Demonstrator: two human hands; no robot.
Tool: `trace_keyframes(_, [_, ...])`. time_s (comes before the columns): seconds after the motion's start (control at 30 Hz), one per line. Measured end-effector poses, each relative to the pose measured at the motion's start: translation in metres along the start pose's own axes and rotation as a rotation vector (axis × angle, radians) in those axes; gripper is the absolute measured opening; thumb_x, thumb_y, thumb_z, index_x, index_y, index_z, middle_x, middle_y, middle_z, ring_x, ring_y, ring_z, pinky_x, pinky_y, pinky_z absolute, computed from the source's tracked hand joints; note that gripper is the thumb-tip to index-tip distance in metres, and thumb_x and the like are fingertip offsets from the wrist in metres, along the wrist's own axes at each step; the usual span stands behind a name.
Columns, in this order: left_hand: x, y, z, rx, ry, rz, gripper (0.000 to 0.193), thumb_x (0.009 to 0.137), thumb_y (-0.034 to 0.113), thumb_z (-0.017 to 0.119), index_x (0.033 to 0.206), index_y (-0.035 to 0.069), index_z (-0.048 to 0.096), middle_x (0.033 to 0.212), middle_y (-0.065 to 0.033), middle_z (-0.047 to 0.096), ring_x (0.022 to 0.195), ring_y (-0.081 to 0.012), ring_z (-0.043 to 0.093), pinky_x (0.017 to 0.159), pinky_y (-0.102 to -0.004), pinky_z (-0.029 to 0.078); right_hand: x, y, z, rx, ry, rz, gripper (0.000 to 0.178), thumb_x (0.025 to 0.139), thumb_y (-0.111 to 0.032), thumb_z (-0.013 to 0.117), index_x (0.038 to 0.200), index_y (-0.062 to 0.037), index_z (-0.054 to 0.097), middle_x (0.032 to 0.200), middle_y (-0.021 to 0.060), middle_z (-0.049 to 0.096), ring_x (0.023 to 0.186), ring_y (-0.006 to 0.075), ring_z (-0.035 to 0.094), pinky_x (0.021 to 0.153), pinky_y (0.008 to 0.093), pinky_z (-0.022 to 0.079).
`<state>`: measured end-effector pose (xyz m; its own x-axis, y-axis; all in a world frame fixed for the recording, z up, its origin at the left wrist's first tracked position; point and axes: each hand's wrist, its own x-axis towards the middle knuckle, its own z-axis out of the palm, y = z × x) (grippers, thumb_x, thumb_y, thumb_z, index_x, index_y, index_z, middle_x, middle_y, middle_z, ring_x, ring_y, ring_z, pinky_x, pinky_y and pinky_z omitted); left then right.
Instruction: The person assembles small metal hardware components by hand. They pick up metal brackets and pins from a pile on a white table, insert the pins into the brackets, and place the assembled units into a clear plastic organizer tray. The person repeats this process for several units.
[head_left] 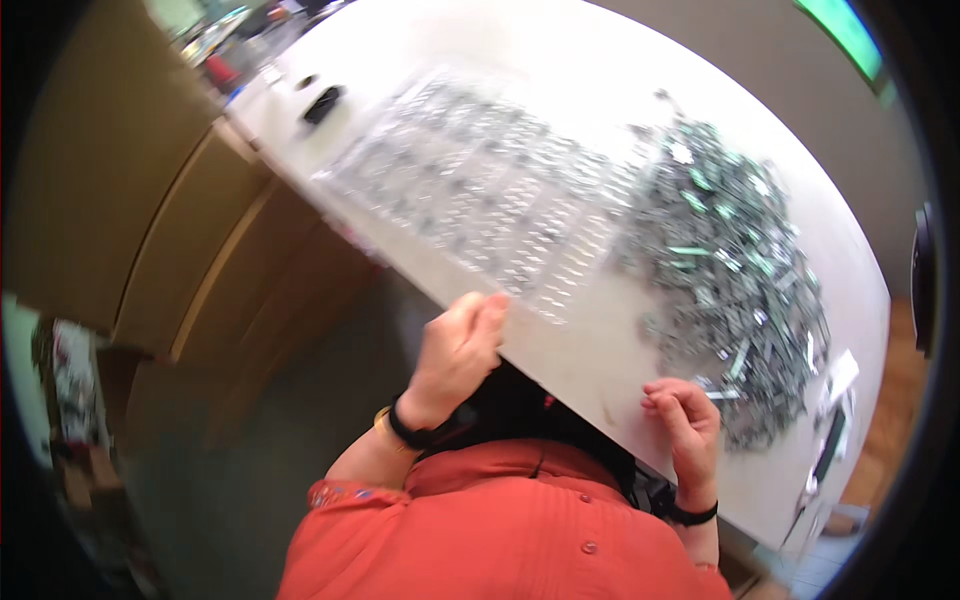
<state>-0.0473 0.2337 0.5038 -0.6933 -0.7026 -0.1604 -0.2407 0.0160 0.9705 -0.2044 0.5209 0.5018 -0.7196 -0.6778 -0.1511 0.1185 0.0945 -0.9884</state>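
Observation:
My left hand [462,350] is closed just off the table's front edge, its fingertips by the near corner of the clear plastic tray [440,235]. Whatever it may hold is hidden. The tray lies flat, with rows of moulded cavities; blur keeps me from telling which ones have parts in them. At the near side of a big heap of small grey metal pieces [725,290], my right hand [688,425] is curled with thumb and fingers together. Anything pinched there is too small to make out. Some pieces in the heap shine greenish.
The white table [615,370] curves away to the right. A small black object [322,105] lies at its far left. Cardboard boxes [170,230] stand against the left side. A dark-handled tool [830,445] lies at the right edge beside a white scrap [843,372].

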Motion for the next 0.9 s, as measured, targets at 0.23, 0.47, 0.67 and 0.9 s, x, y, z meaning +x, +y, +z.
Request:
trace_keyframes(0.23, [-0.030, 0.024, 0.026, 0.048, -0.623, 0.161, 0.024, 0.103, 0.005, 0.070, 0.125, -0.001, 0.063, 0.098, -0.0031, 0.072, 0.081, -0.0069, 0.069, 0.068, -0.0207, 0.054, -0.007, -0.036, 0.015, -0.073, -0.084, -0.199, 0.012, 0.100, -0.004, 0.073, 0.109, -0.0037, 0.081, 0.130, 0.0160, 0.069, 0.125, 0.0227, 0.064, 0.103, 0.0359, 0.051])
trace_keyframes(0.47, [-0.038, 0.029, 0.064, -0.396, -0.909, 0.065, 0.019, 0.108, 0.009, 0.066, 0.123, -0.001, 0.066, 0.092, -0.0035, 0.073, 0.079, -0.0089, 0.069, 0.071, -0.0231, 0.056, -0.015, -0.042, 0.043, -0.001, -0.183, -0.297, 0.016, 0.102, -0.005, 0.072, 0.117, -0.0035, 0.080, 0.153, 0.0189, 0.055, 0.112, 0.0175, 0.070, 0.098, 0.0328, 0.056])
trace_keyframes(0.67, [-0.037, 0.009, 0.056, -0.371, -0.953, 0.128, 0.012, 0.108, 0.008, 0.064, 0.115, -0.001, 0.069, 0.091, -0.0034, 0.074, 0.078, -0.0081, 0.070, 0.069, -0.0223, 0.056, -0.029, -0.052, 0.051, -0.197, -0.119, -0.330, 0.028, 0.101, -0.009, 0.074, 0.129, -0.0054, 0.074, 0.150, 0.0187, 0.059, 0.130, 0.0227, 0.063, 0.109, 0.0371, 0.049])
trace_keyframes(0.9, [-0.019, -0.025, 0.058, -0.130, -0.677, 0.359, 0.011, 0.105, 0.005, 0.068, 0.113, -0.002, 0.069, 0.093, -0.0042, 0.076, 0.075, -0.0060, 0.067, 0.066, -0.0209, 0.054, -0.044, -0.098, -0.021, -0.796, 0.278, -0.339, 0.050, 0.095, -0.015, 0.081, 0.142, -0.0074, 0.065, 0.145, 0.0155, 0.063, 0.142, 0.0303, 0.055, 0.120, 0.0411, 0.040])
